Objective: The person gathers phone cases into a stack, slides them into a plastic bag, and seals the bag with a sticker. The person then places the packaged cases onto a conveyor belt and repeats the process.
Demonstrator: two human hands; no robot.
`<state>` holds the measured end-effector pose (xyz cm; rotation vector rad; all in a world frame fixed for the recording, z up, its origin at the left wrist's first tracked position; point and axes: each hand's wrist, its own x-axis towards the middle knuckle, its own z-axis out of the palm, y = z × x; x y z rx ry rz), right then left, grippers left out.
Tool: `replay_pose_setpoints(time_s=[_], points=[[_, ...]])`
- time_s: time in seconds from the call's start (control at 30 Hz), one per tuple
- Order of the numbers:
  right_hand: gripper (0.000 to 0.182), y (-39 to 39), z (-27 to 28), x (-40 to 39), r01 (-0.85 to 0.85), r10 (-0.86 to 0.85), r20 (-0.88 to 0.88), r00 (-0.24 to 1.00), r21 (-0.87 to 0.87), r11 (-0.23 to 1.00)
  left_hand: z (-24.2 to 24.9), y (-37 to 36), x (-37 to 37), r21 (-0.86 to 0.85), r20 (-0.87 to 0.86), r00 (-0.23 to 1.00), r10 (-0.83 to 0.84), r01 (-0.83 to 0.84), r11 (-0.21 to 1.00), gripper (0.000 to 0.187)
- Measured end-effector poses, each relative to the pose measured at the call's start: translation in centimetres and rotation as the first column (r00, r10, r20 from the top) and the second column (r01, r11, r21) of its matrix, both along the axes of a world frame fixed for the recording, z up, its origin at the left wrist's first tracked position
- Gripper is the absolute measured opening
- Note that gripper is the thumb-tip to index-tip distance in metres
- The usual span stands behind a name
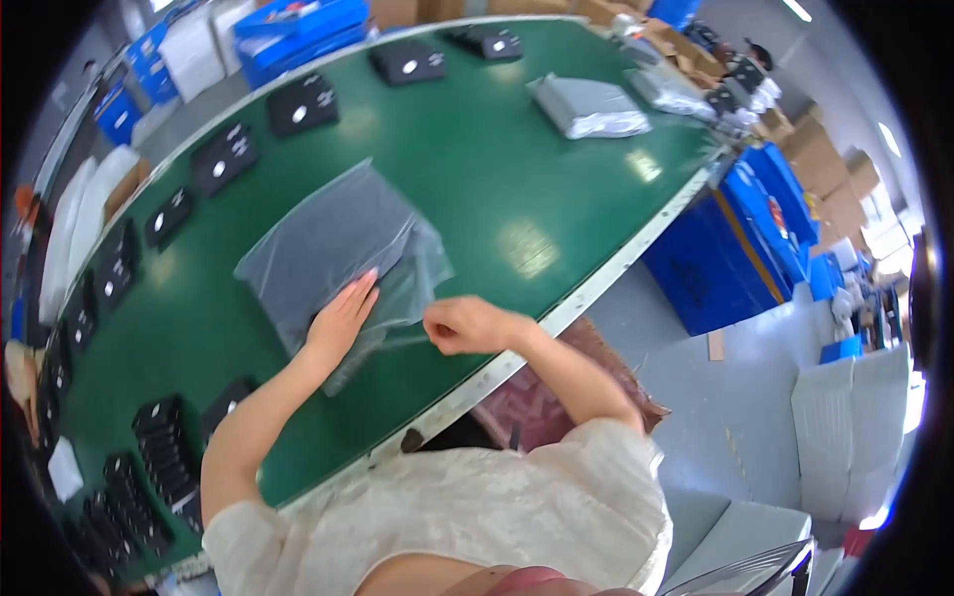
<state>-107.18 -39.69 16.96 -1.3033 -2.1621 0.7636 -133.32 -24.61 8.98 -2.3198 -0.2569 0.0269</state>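
Head view. Clear plastic bag (328, 233), one, with a dark flat article inside; lies askew on the green tabletop (477, 189), near the person's edge. Left hand (343, 316): palm down on the bag, fingers extended, clamped on nothing. Right hand (467, 326): fingers curled together beside the bag's right-hand edge; whether film is pinched between them cannot be told. Black packs (303, 106), spaced in a row along the far rim. Black stacks (164, 447), lower left. Silver-grey wrapped parcel (588, 105), upper right.
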Motion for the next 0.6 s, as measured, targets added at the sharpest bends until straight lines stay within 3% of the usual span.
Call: replay_pose_setpoints(time_s=[0.03, 0.07, 0.1, 0.17, 0.2, 0.23, 0.27, 0.3, 0.33, 0.4, 0.43, 0.47, 0.5, 0.53, 0.6], points=[[0.005, -2.7, 2.5, 1.2, 0.065, -0.094, -0.291, 0.952, -0.108, 0.992, 1.1, 0.0, -0.3, -0.071, -0.01, 0.999, -0.039, 0.038, 0.997, 0.052], [0.007, -6.3, 2.8, 3.4, 0.198, -0.274, -0.501, 0.821, -0.201, 0.959, 0.8, 0.3, -0.4, -0.073, 0.014, 0.999, -0.05, 0.051, 0.996, 0.052], [0.01, -10.6, 2.6, 5.6, 0.292, -0.435, -0.667, 0.605, -0.322, 0.9, 0.3, 0.5, -0.9, -0.11, 0.018, 0.998, -0.058, 0.06, 0.992, 0.052], [0.009, -17.5, -1.6, 8.4, 0.348, -0.575, -0.671, 0.468, -0.458, 0.818, -0.4, 0.6, -2.0, -0.184, 0.009, 0.997, -0.073, 0.074, 0.98, 0.052], [0.01, -20.3, -6.8, 9.0, 0.385, -0.677, -0.433, 0.595, -0.586, 0.713, -0.4, 0.6, -2.2, -0.193, 0.011, 0.997, -0.08, 0.081, 0.978, 0.052], [0.011, -23.3, -12.1, 9.2, 0.444, -0.714, -0.165, 0.681, -0.682, 0.581, -0.2, 0.5, -2.6, -0.356, 0.054, 0.995, -0.082, 0.096, 0.93, 0.052], [0.011, -25.6, -13.7, 8.7, 0.449, -0.722, -0.157, 0.674, -0.689, 0.569, 0.1, 0.3, -2.7, -0.508, 0.097, 0.993, -0.072, 0.112, 0.854, 0.052], [0.011, -27.0, -14.6, 8.7, 0.545, -0.494, 0.276, 0.824, -0.626, 0.558, 0.5, 0.3, -2.6, -0.642, 0.142, 0.989, -0.043, 0.125, 0.757, 0.052], [0.012, -27.7, -15.1, 8.8, 0.596, -0.153, 0.651, 0.744, -0.541, 0.593, 1.0, 0.1, -2.6, -0.65, 0.14, 0.99, -0.028, 0.114, 0.751, 0.052], [0.005, -22.5, -9.8, 10.3, 0.654, -0.524, 0.392, 0.756, -0.43, 0.622, 2.4, -0.3, -2.9, -0.742, 0.161, 0.987, -0.012, 0.129, 0.658, 0.056], [0.007, -19.0, -6.1, 9.4, 0.672, -0.63, 0.301, 0.716, -0.052, 0.739, 3.0, -0.5, -3.4, -0.784, 0.161, 0.987, 0.004, 0.125, 0.608, 0.059], [0.009, -15.6, -5.8, 9.2, 0.724, -0.778, 0.257, 0.574, 0.286, 0.628, 3.6, -0.6, -3.4, -0.812, 0.213, 0.976, 0.055, 0.146, 0.565, 0.059], [0.024, -11.4, -3.3, 8.0, 0.8, -0.839, 0.258, 0.479, 0.264, 0.538, 3.8, -1.2, -3.6, -0.835, 0.263, 0.959, 0.11, 0.169, 0.523, 0.059], [0.042, -7.9, -2.4, 8.0, 0.627, -0.772, 0.209, 0.6, 0.477, 0.616, 3.9, -1.8, -4.1, -0.843, 0.242, 0.96, 0.142, 0.136, 0.52, 0.059], [0.047, -1.4, -1.7, 7.6, 0.264, -0.618, 0.347, 0.705, 0.681, 0.683, 4.3, -2.2, -4.1, -0.901, 0.29, 0.916, 0.279, 0.163, 0.401, 0.056]])
